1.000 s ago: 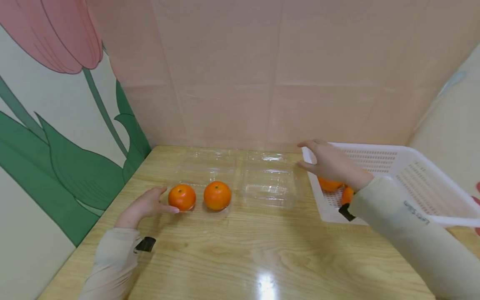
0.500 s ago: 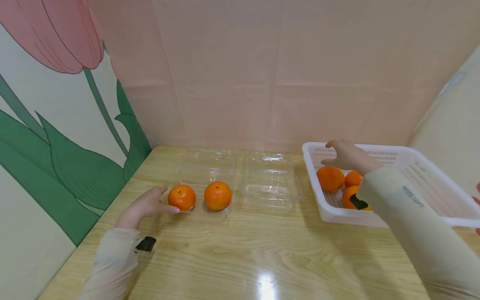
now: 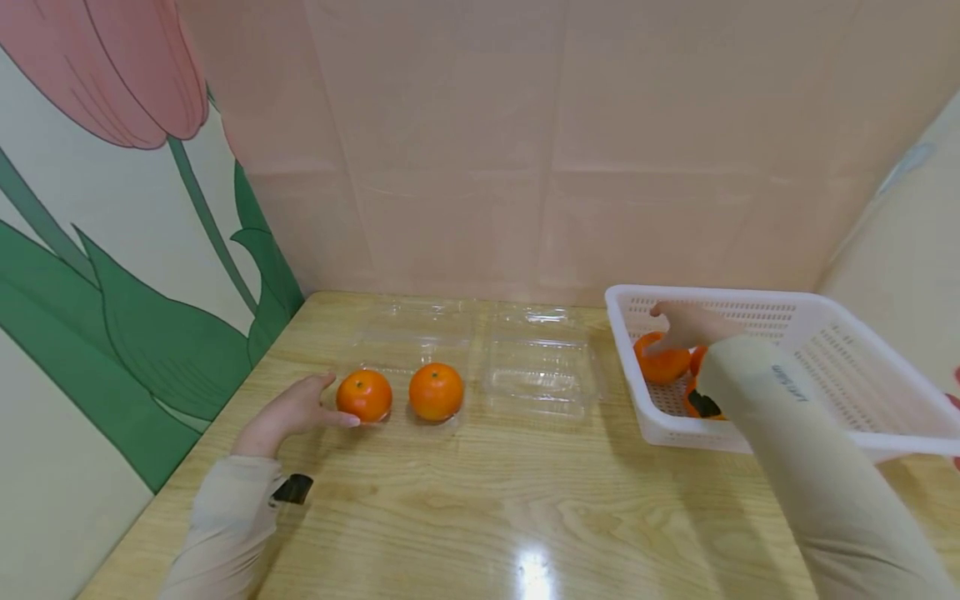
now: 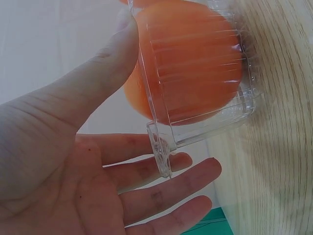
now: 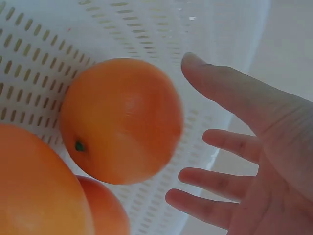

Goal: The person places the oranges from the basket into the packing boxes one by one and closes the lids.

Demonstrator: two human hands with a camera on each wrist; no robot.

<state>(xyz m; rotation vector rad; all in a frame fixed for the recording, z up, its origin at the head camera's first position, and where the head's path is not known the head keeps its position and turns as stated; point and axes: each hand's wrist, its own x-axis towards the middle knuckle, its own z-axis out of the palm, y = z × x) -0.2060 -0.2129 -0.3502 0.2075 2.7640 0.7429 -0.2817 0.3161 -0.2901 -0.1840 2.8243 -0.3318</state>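
My left hand point(image 3: 291, 413) stays at the left front corner of a clear plastic clamshell box point(image 4: 160, 147). Its thumb touches the rim and the loosely straight fingers extend past the corner. Inside that box sit a left orange point(image 3: 363, 396) and a right orange point(image 3: 436, 392). My right hand point(image 3: 688, 325) is inside the white basket point(image 3: 750, 293), thumb and fingers spread. In the right wrist view an orange point(image 5: 122, 121) with a green stem spot lies close before these fingers, with a gap between. Two more oranges show partly beside it.
A second clear clamshell box point(image 3: 538, 371) stands between the filled box and the basket, its lid folded back. Behind everything rises a cloth-covered wall point(image 3: 450, 167). A wall with a painted tulip point(image 3: 120, 75) borders the wooden table point(image 3: 465, 517) on the left.
My right hand has moved from above the basket's left rim rightward, then down into the basket towards an orange. The left hand and the boxed oranges have stayed in place.
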